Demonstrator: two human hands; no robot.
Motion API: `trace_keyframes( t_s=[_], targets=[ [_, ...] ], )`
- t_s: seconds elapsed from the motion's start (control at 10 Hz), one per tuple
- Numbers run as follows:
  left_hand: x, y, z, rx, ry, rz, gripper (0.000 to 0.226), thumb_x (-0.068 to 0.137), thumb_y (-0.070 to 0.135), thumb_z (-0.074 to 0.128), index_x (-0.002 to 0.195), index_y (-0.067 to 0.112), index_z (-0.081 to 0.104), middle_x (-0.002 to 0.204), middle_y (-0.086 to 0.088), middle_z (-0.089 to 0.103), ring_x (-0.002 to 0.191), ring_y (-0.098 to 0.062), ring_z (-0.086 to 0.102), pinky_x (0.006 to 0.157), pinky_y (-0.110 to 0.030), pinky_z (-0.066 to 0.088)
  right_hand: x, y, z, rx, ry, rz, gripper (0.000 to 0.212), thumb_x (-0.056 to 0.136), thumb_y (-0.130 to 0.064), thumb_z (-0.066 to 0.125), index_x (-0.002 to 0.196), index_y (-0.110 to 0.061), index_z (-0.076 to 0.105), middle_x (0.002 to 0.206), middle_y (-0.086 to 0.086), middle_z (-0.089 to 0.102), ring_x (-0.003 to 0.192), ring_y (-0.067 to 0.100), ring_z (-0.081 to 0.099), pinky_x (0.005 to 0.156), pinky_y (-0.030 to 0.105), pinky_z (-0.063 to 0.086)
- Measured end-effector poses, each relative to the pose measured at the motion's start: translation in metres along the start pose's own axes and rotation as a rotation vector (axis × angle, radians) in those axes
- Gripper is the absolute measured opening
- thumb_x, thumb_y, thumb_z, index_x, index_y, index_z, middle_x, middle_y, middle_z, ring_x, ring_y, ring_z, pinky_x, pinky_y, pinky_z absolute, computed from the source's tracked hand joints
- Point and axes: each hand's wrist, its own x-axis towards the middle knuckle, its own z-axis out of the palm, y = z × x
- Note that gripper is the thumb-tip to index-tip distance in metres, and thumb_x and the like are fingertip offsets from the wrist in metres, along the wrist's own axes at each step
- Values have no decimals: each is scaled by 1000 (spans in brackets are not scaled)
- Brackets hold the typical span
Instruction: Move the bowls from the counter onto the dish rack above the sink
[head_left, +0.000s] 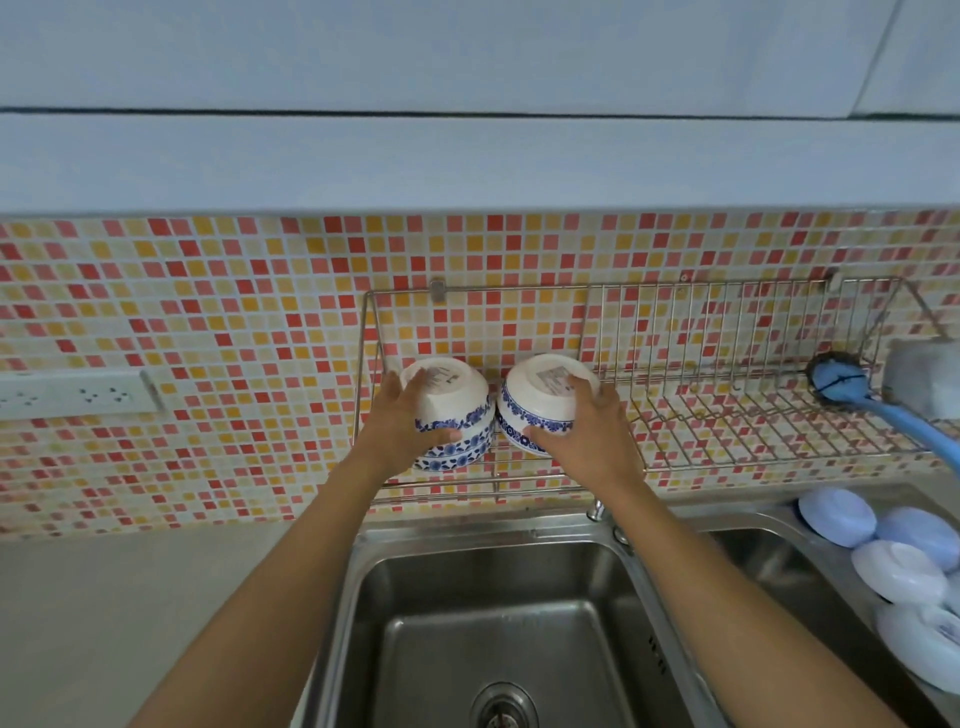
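Two stacks of upside-down white bowls with blue flower bands stand on the left part of the wire dish rack (691, 447), which hangs on the mosaic wall above the sink (498, 623). My left hand (402, 423) grips the top bowl of the left stack (457, 402), with more bowls nested under it. My right hand (589, 431) holds the right bowl (540, 397), thumb on its blue rim and fingers over its base. The two stacks almost touch.
A blue-handled dish brush (852, 389) and a grey sponge-like block (924, 382) lie at the rack's right end. Several pale blue and white dishes (893, 551) sit upside down at the right of the double sink. A wall socket strip (72, 395) is at left, over the beige counter (130, 623).
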Motion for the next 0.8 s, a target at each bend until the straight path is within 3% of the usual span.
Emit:
trace_keyframes(
  t_s=[0.1,0.3,0.5,0.6,0.7,0.8],
  targets=[
    [-3,10,0,63,21,0,88,76,44,72,146,26,22,152,-14,11,140,-35,15,113,-46,24,-1,-1,-1,-8,11,-14,91,73,-62,69,147,-28,27,149,10,30,134,31,39,102,47,45],
    [-6,15,1,92,14,-13,86,79,43,70,146,25,20,152,-16,10,139,-37,15,113,-49,22,-1,-1,-2,-15,3,-20,91,74,-62,68,147,-28,26,149,10,30,132,33,40,102,49,46],
    [-17,21,-8,117,-41,-30,78,84,44,62,146,24,19,151,-17,11,139,-39,15,113,-51,22,-4,-4,-12,-108,-115,-17,88,83,-58,62,152,-26,17,155,12,18,136,36,36,105,50,41],
    [-19,28,-15,200,-89,-92,70,95,46,41,150,17,9,157,-16,-4,144,-39,0,116,-48,15,-6,1,-18,-201,-139,-90,81,92,-53,52,153,-15,14,159,14,18,142,36,28,112,49,36],
    [-35,47,-30,293,-66,-89,56,102,33,21,149,8,6,158,-14,-9,145,-35,-7,118,-46,12,-18,0,-40,-319,-185,-196,75,99,-52,37,153,-5,13,161,15,19,147,34,19,118,47,24],
    [-50,65,-41,319,23,-69,54,102,26,19,148,3,5,158,-13,-6,146,-32,-2,118,-46,15,-28,-8,-65,-375,-172,-271,73,99,-53,33,153,-7,16,161,10,20,148,32,17,118,49,22]
  ],
)
